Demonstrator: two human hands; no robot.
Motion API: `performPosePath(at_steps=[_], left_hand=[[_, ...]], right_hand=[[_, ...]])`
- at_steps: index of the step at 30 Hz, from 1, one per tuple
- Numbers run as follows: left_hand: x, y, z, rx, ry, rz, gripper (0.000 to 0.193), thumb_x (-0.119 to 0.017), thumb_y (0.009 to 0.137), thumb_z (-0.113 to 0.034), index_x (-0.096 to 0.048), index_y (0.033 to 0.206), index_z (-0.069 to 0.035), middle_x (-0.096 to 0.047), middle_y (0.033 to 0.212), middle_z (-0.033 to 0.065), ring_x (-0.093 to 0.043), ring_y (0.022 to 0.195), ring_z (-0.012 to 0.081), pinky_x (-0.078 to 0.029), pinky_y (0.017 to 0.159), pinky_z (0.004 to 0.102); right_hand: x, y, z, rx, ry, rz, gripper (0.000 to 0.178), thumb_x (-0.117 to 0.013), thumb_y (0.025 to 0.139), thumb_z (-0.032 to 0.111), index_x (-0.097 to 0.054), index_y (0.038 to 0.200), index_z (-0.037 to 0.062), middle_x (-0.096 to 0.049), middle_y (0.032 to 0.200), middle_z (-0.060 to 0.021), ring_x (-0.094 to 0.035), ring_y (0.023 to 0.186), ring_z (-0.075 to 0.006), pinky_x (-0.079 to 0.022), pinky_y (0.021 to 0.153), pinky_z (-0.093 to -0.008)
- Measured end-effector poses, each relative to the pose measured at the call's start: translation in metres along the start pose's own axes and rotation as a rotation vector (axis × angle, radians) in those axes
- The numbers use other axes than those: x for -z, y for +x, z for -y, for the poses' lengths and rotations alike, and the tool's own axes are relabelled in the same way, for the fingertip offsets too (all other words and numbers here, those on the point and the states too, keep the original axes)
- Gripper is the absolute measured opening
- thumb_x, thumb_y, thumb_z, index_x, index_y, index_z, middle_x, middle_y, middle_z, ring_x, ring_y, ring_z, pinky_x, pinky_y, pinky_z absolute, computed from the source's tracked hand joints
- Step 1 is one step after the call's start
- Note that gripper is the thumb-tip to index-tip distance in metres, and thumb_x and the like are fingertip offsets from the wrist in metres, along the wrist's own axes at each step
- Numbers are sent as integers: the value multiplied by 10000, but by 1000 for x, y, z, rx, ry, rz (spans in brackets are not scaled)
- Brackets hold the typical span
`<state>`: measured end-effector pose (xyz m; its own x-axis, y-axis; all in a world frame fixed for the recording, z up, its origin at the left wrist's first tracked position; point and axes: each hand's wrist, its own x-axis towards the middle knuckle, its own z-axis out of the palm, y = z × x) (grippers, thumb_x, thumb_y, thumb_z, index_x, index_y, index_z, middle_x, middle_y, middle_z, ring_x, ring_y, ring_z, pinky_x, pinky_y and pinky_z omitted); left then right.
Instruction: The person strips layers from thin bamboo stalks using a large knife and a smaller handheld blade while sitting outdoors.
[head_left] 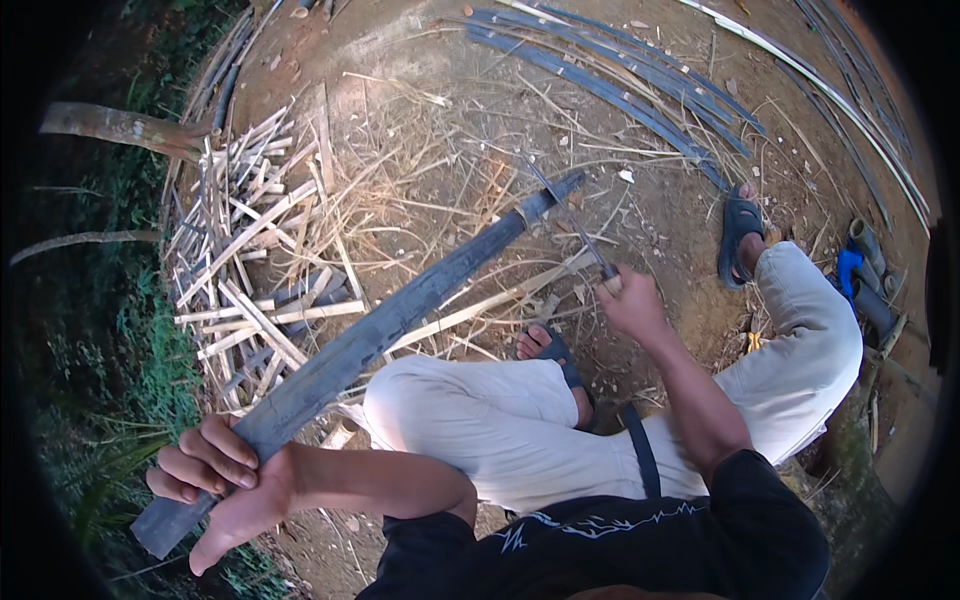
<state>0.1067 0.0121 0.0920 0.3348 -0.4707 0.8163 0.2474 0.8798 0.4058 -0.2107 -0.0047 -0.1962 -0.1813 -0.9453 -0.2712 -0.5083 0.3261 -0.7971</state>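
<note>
My left hand (232, 472) is wrapped round the near end of a long dark split-bamboo slat (385, 315), fingers over its upper side. The slat slants away from me to the upper right, passing above my left knee. My right hand (632, 308) grips the handle of a thin-bladed knife (581, 232). Its blade crosses the slat close to the far tip, pointing up and left. A raised ring, seemingly a bamboo node, shows on the slat just short of the blade. Whether the edge has entered the bamboo I cannot tell.
A heap of pale cut bamboo pieces (245, 250) lies at left, with thin shavings (400, 165) beside it. Long dark strips (620, 90) lie on the ground at the far right. Green plants (110, 350) border the left side. A blue object (848, 268) stands by bamboo tubes at right.
</note>
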Motion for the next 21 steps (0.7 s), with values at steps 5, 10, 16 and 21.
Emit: performPosePath(at_steps=[5,10,16,21], left_hand=[[-4,-2,-1,-31,68,-141,849,-179,741,-927,-364,718,-99,-341,586,12,-268,412,96,-226,319,228],[-4,-3,4,-13,309,-374,660,-270,916,-730,-376,731,-105,-336,587,15,-254,400,99,-198,315,226],[-16,-2,13,-85,472,-579,673,-251,921,-737,-375,723,-106,-325,570,11,-250,395,94,-182,308,224],[-7,0,10,-52,426,-516,666,-202,937,-722,-363,719,-113,-323,564,4,-249,378,97,-181,298,223]], right_hand=[[-13,-52,27,431,96,25,209,-704,756,151,-636,916,35,-650,691,-184,-679,653,-331,-529,599,-416],[-28,-19,-15,134,186,-31,169,-695,772,102,-604,868,-3,-647,721,-179,-657,641,-332,-506,597,-396],[-27,-43,15,491,-1,-30,213,-700,752,158,-589,865,15,-666,764,-197,-673,707,-370,-531,636,-439],[-14,2,-52,-30,-94,-82,246,-691,764,154,-621,937,-6,-670,771,-216,-693,740,-362,-548,646,-427]])
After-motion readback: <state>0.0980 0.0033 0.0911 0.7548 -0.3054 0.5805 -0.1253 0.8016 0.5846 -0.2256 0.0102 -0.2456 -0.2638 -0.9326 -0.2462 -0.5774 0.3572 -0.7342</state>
